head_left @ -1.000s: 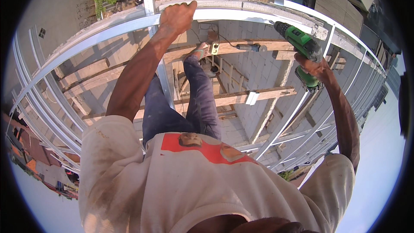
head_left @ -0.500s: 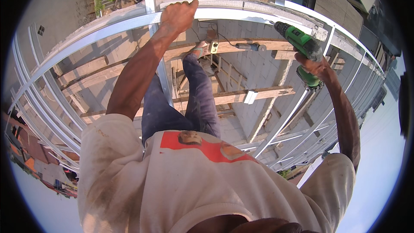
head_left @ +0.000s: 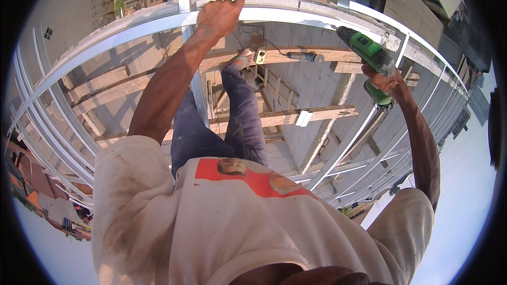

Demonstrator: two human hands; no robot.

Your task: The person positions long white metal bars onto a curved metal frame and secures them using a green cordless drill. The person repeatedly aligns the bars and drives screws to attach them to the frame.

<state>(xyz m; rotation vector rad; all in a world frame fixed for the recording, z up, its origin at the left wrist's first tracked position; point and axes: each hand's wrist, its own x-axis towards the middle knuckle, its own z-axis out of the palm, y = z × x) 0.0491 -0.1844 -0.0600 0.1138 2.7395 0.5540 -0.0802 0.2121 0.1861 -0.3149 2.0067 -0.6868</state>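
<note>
My left hand [head_left: 219,17] grips a light metal frame rail [head_left: 132,29] that curves across the top of the view. In my right hand [head_left: 388,82] is a green and black cordless drill [head_left: 367,53], its nose pointing left toward the same rail, close to it near an upright stud. My legs in blue trousers [head_left: 237,121] hang below, one foot [head_left: 244,57] resting on a wooden plank [head_left: 296,55]. I am high up on a steel frame.
Wooden beams [head_left: 285,117] cross below over grey block walls. Thin metal studs [head_left: 47,121] fan out on both sides. A small power strip [head_left: 259,55] with a cable lies on the far plank. Trees and ground lie far below.
None of the hands has visibly shifted; the drill stays at about the same spot by the rail.
</note>
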